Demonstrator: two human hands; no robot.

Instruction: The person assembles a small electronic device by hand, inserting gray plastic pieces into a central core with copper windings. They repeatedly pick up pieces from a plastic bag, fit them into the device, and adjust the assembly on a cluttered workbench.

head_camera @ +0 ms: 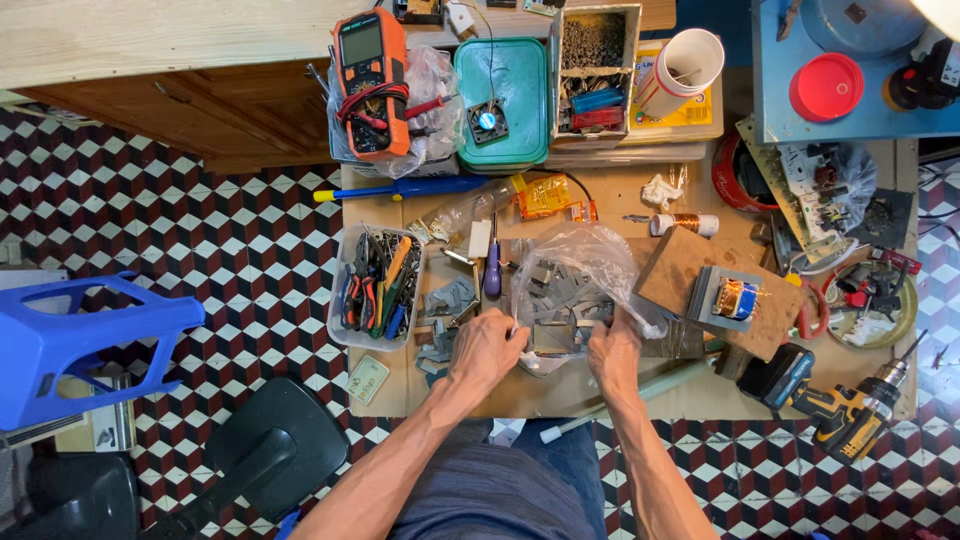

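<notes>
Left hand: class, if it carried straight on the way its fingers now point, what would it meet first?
The left hand points up and to the right, its fingers already at the edge of the clear plastic bag of grey metal plates. It would probably push into that bag first, though depth is hard to judge from above.

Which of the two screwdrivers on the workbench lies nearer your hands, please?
The short purple-handled screwdriver, upright beside the clear plastic bag; the long blue-handled screwdriver lies crosswise farther away.

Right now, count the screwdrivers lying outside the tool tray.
2: a blue-and-yellow screwdriver lies below the orange multimeter; a purple-handled screwdriver lies beside the plastic bag. Clutter may hide more.
</notes>
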